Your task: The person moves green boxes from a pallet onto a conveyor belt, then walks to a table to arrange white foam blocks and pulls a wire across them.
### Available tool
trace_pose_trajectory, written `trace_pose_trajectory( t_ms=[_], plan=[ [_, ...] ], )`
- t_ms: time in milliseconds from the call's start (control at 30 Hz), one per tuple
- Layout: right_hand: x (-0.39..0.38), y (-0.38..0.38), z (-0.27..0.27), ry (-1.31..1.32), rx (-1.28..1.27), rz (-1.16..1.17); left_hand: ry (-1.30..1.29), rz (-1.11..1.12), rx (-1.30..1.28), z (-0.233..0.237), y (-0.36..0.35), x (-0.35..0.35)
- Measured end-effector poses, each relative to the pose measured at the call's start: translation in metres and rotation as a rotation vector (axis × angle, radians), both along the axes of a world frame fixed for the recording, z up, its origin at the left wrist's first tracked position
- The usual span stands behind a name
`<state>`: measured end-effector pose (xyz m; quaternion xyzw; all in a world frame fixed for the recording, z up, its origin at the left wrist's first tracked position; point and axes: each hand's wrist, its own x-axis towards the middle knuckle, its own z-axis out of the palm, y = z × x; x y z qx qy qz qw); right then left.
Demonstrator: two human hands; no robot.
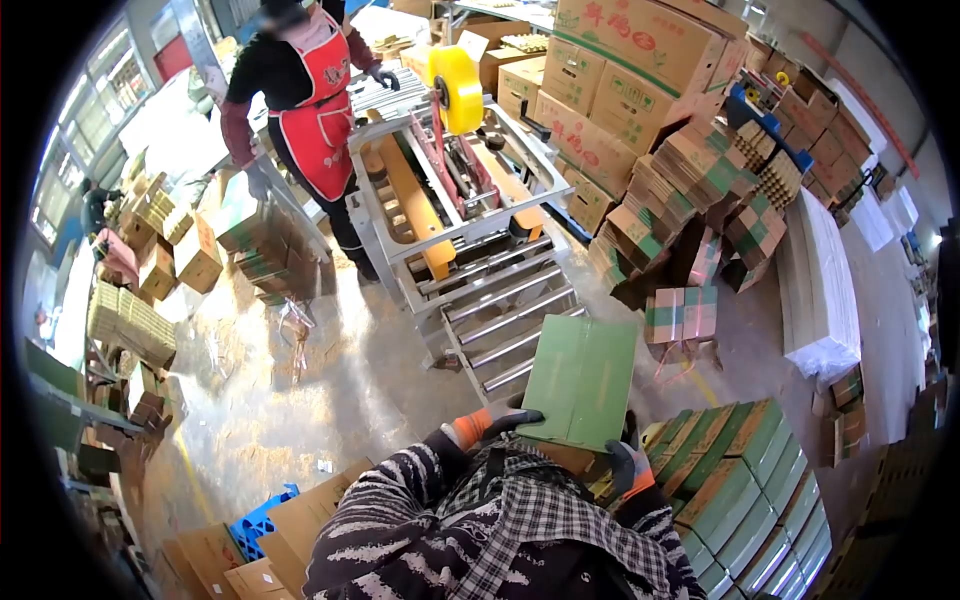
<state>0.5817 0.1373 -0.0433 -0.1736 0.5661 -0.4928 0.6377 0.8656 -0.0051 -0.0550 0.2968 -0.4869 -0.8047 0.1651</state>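
A green cardboard box [580, 382] is in front of my body, its broad green face with a centre seam turned up toward me. My left hand [497, 422], in a dark glove with an orange cuff, grips its near left corner. At the near right corner my right hand [630, 468], gloved the same way, holds the box's edge. Part of each hand's fingers is hidden by the box. Just beyond it lies the end of a roller conveyor [510, 310].
A tape machine [450, 190] with a yellow tape roll [456, 90] stands over the conveyor. Beside it is a person in a red apron [325, 120]. Green boxes [740, 500] are stacked at my right; flattened cartons [660, 210] and large cartons [630, 60] stand behind. A blue crate [262, 520] is at lower left.
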Motion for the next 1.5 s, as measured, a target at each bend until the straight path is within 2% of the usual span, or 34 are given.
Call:
trace_pose_trajectory(
  t_ms=[33,133,167,200,233,300,333,367,400,433,467,500,533,567,600,633,667,700,733,800,833,900,967,1000,1033,1067,1100,1133,1233,1333,1400,1433,1467,1500],
  plan=[
    [0.006,-0.007,0.014,0.011,0.005,0.010,-0.064,-0.030,-0.051,0.001,-0.003,0.001],
    [0.022,-0.040,0.045,0.026,0.042,-0.079,-0.027,-0.006,-0.033,0.001,-0.004,0.002],
    [0.019,-0.046,0.024,0.024,0.045,-0.083,-0.044,-0.022,-0.065,0.002,-0.005,0.000],
    [0.013,-0.053,-0.008,0.101,-0.046,-0.047,-0.018,0.042,-0.030,-0.010,-0.005,-0.003],
    [0.008,-0.050,-0.031,0.185,-0.133,-0.031,-0.015,0.003,-0.022,-0.008,-0.008,-0.002],
    [0.013,-0.063,-0.031,0.346,-0.164,-0.123,-0.234,-0.061,-0.094,-0.001,-0.020,-0.002],
    [0.012,-0.070,-0.030,0.411,-0.139,-0.133,-0.002,-0.026,0.012,-0.036,-0.017,-0.007],
    [0.010,-0.077,-0.025,0.480,-0.107,-0.156,-0.079,-0.093,-0.060,-0.025,-0.025,-0.002],
    [0.013,-0.085,-0.007,0.841,-0.196,-0.057,0.109,-0.010,-0.170,-0.031,-0.033,-0.002],
    [0.016,-0.091,0.003,1.027,-0.168,-0.026,-0.063,0.027,0.037,-0.054,-0.038,0.012],
    [0.017,-0.096,0.014,1.215,-0.130,-0.001,-0.039,0.057,0.030,-0.091,-0.049,0.031],
    [0.019,-0.101,0.016,1.299,-0.028,0.022,-0.086,0.190,0.194,-0.118,-0.064,0.040],
    [0.021,-0.105,0.018,1.377,0.077,0.052,-0.219,0.183,0.297,-0.195,-0.099,0.062],
    [0.025,-0.103,0.025,1.443,0.048,-0.021,-0.344,0.265,0.265,-0.170,-0.108,0.068],
    [0.026,-0.108,0.001,1.464,0.075,-0.026,-0.311,0.274,0.202,-0.192,-0.121,0.100],
    [0.024,-0.111,-0.021,1.476,0.086,-0.015,-0.283,0.335,0.163,-0.166,-0.118,0.118],
    [0.026,-0.111,-0.014,1.528,0.148,0.051,-0.237,0.374,0.140,-0.202,-0.133,0.145],
    [0.032,-0.111,-0.003,1.568,0.198,0.136,-0.166,0.475,0.247,-0.211,-0.136,0.162],
    [0.033,-0.109,-0.006,1.566,0.225,0.099,-0.209,0.482,0.319,-0.217,-0.152,0.179],
    [0.033,-0.107,-0.009,1.543,0.111,0.130,-0.220,0.459,0.330,-0.217,-0.180,0.179],
    [0.030,-0.109,-0.007,1.539,0.121,0.112,-0.231,0.475,0.357,-0.220,-0.190,0.180],
    [0.029,-0.117,0.008,1.505,0.281,0.272,-0.257,0.524,0.416,-0.228,-0.206,0.189],
    [0.031,-0.129,0.003,1.473,0.276,0.301,-0.280,0.602,0.474,-0.231,-0.217,0.199],
    [0.036,-0.135,0.000,1.479,0.269,0.217,-0.081,0.414,0.494,-0.234,-0.220,0.203],
    [0.043,-0.145,-0.004,1.480,0.257,0.137,-0.197,0.511,0.334,-0.212,-0.220,0.189],
    [0.049,-0.146,-0.006,1.547,0.228,0.039,-0.170,0.532,0.331,-0.179,-0.215,0.166],
    [0.050,-0.147,-0.010,1.586,0.229,0.049,-0.144,0.557,0.327,-0.155,-0.215,0.154],
    [0.050,-0.147,-0.014,1.657,0.219,0.057,-0.154,0.595,0.318,-0.150,-0.221,0.151],
    [0.049,-0.150,-0.024,1.747,0.258,0.119,0.006,0.483,0.187,-0.174,-0.246,0.156],
    [0.047,-0.148,-0.017,1.771,0.288,0.221,-0.023,0.642,0.205,-0.145,-0.243,0.145],
    [0.048,-0.148,-0.006,1.755,0.277,0.268,0.065,0.695,0.196,-0.156,-0.249,0.146],
    [0.047,-0.148,-0.001,1.715,0.318,0.330,-0.112,0.730,0.140,-0.138,-0.250,0.135],
    [0.047,-0.149,0.003,1.675,0.365,0.390,-0.107,0.756,0.187,-0.151,-0.260,0.140],
    [0.047,-0.151,0.005,1.671,0.361,0.400,-0.100,0.776,0.236,-0.139,-0.262,0.128]
  ],
)
